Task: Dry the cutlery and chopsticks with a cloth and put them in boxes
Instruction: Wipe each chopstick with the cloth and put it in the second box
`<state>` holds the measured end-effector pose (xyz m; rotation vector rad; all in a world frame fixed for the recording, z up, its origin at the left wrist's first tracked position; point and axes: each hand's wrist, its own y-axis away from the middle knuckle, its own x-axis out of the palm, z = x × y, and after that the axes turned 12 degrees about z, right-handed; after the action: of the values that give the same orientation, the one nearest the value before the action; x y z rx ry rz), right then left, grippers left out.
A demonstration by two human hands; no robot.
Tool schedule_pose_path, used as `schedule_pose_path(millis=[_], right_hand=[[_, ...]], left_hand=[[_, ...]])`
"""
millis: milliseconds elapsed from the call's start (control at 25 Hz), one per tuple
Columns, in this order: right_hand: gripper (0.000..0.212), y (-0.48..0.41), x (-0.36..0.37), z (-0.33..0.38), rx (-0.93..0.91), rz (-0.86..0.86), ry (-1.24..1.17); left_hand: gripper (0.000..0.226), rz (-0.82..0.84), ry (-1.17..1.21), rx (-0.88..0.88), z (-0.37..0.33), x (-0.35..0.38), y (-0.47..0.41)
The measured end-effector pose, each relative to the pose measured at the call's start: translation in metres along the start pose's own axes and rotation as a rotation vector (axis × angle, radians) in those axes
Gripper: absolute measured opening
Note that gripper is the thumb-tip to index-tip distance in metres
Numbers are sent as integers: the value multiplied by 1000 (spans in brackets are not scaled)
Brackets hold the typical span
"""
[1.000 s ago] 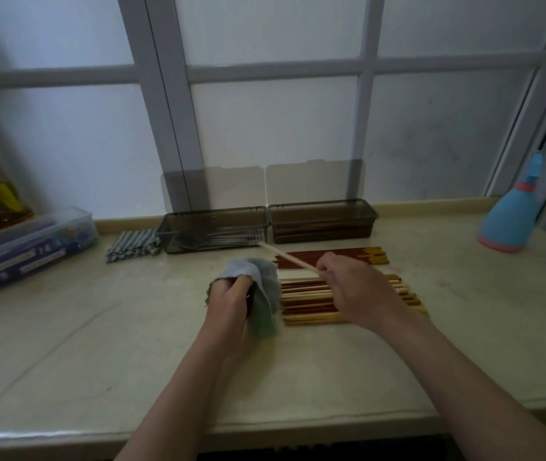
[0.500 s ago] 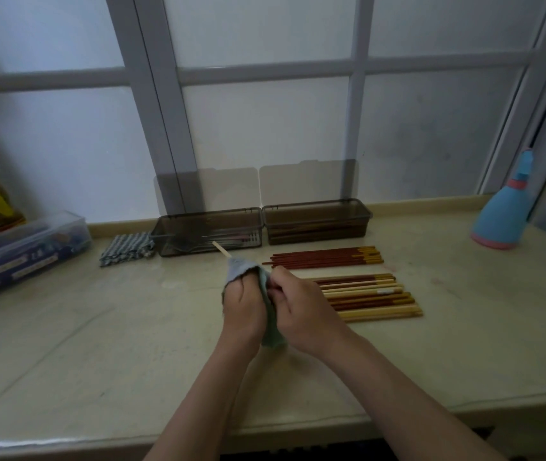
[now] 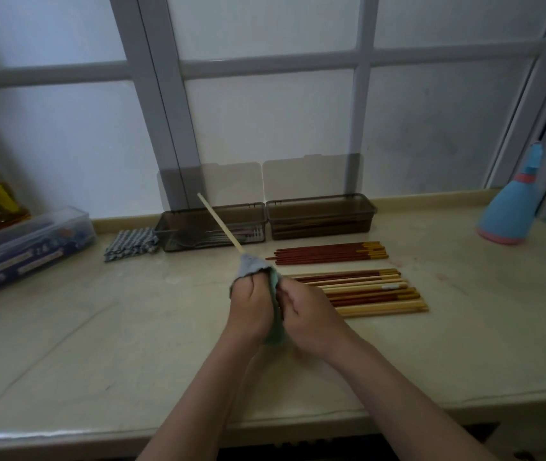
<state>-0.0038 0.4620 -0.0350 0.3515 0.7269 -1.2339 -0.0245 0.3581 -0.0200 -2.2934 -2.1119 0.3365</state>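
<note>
The desk (image 3: pixel 98 361) carries two open boxes, left (image 3: pixel 211 224) and right (image 3: pixel 319 217), at its far edge, with loose chopsticks (image 3: pixel 364 294) in front of them. At mid-desk the left hand (image 3: pixel 248 307) grips a cloth (image 3: pixel 253 266) round a pale chopstick (image 3: pixel 220 222) that points up and left. The right hand (image 3: pixel 311 317) pinches the cloth with curled fingers.
</note>
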Motion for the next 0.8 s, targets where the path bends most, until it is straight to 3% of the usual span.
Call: schedule_pose_path(millis=[160, 280, 400, 560, 800], right_hand=[[26, -1, -11, 0, 126, 66, -155], [27, -15, -26, 4, 163, -104, -317], [26, -32, -37, 9, 158, -109, -672], [24, -38, -42, 7, 190, -80, -792], [19, -84, -91, -3, 230, -359, -1133]], left_hand=[[30, 80, -53, -41, 4, -15, -6], [27, 322, -87, -64, -4, -14, -3], [27, 526, -216, -21, -5, -8, -3], [29, 585, -248, -70, -6, -12, -4], [29, 797, -396, -22, -27, -23, -2]])
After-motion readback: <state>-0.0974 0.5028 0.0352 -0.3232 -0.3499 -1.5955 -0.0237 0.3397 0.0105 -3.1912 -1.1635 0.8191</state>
